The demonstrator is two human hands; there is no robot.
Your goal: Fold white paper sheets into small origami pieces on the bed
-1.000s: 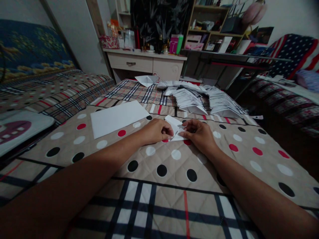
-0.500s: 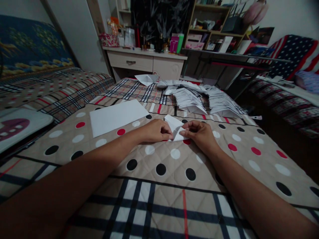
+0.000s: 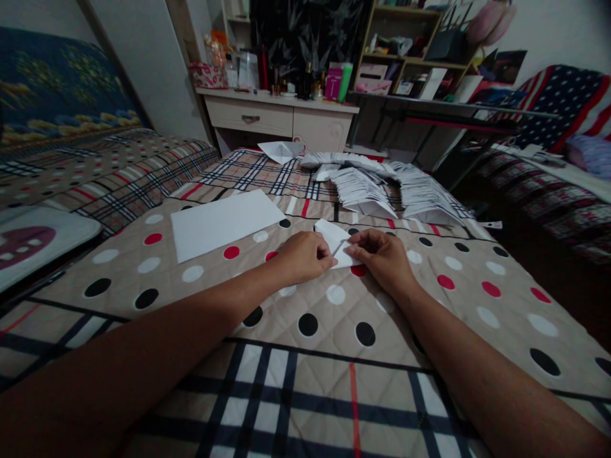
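Between my hands, a small folded piece of white paper (image 3: 330, 233) lies on the dotted bedspread (image 3: 334, 331). My left hand (image 3: 308, 256) pinches its lower left edge with thumb and forefinger. On the right side, my right hand (image 3: 382, 254) grips the paper's edge, thumb on top and fingers curled. A darker slit runs across the paper where a flap stands slightly raised. To the left of my left hand rests a stack of plain white paper sheets (image 3: 226, 224).
Beyond my hands lie rows of folded white paper pieces (image 3: 365, 194), with another folded paper (image 3: 281, 151) further back. A white board-like surface (image 3: 48, 235) with a purple patch is at the left. A dresser (image 3: 277, 117) holding bottles and boxes stands behind the bed.
My left hand has shifted slightly right and nearer my right hand along the paper's lower edge. My right hand stays almost where it was. The flap's opening looks narrower.
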